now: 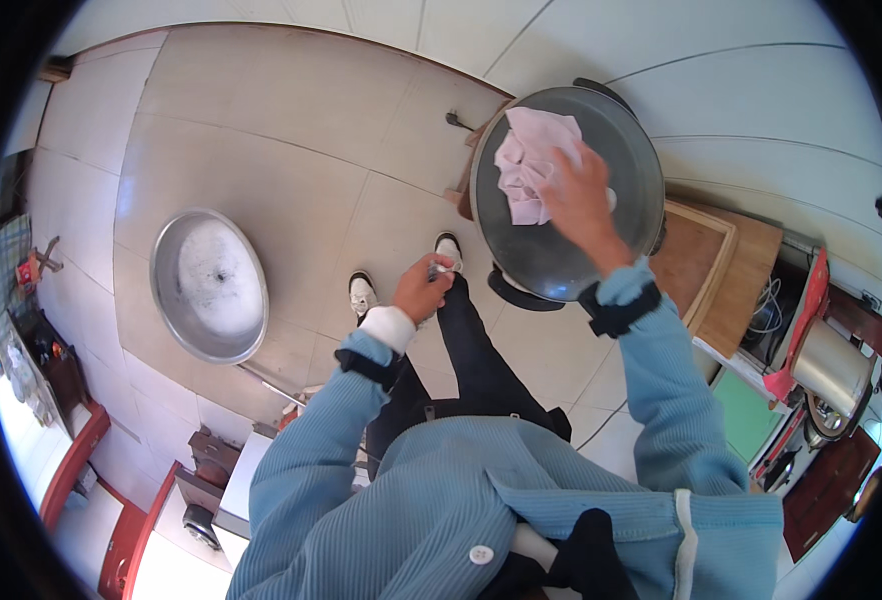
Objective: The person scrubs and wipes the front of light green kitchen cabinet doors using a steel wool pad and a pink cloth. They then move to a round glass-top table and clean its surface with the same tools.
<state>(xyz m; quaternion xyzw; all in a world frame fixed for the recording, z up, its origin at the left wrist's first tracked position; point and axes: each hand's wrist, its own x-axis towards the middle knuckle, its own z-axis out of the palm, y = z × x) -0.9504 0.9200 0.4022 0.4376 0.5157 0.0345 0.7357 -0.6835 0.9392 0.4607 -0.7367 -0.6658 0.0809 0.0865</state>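
My right hand rests with its fingers on a crumpled pink cloth, which lies inside a wide, round, dark grey electric pan with black side handles. A small white round thing shows beside that hand, partly hidden. My left hand is held over the floor near my shoes, its fingers closed on a small, shiny object too small to name, with a pale loop at its end. A power plug on a dark cord lies at the pan's left side.
A large metal basin with white foam stands on the tiled floor at left. Right of the pan is a wooden board or tray, then a shelf with cables and a metal pot. A white wall runs behind the pan.
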